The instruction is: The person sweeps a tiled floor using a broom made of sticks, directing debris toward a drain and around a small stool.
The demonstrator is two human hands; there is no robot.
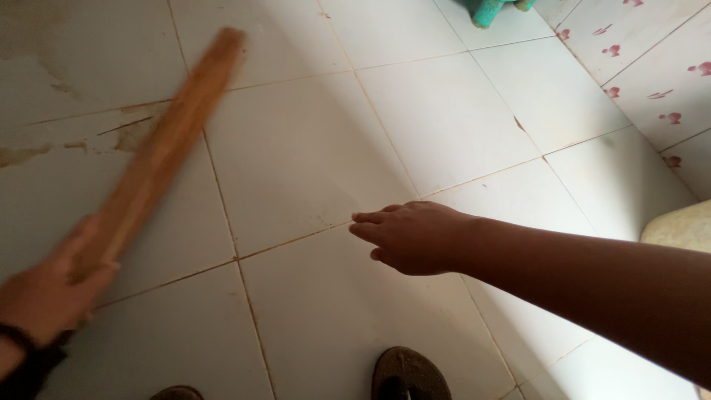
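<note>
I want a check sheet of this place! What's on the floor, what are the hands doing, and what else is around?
Surface: white tiled floor, brown stains at upper left, grout lines brownish.
Job's things: long wooden stick, blurred, slanting up from the lower left.
Clutter: nothing seen.
Grippers: left hand gripping the stick's lower end; right hand empty, fingers stretched out above the floor.
Cables: nothing seen.
Surroundings: two dark shoe tips at the bottom edge; wall tiles with red marks at upper right; green object at top edge; pale rounded thing at right edge.
</note>
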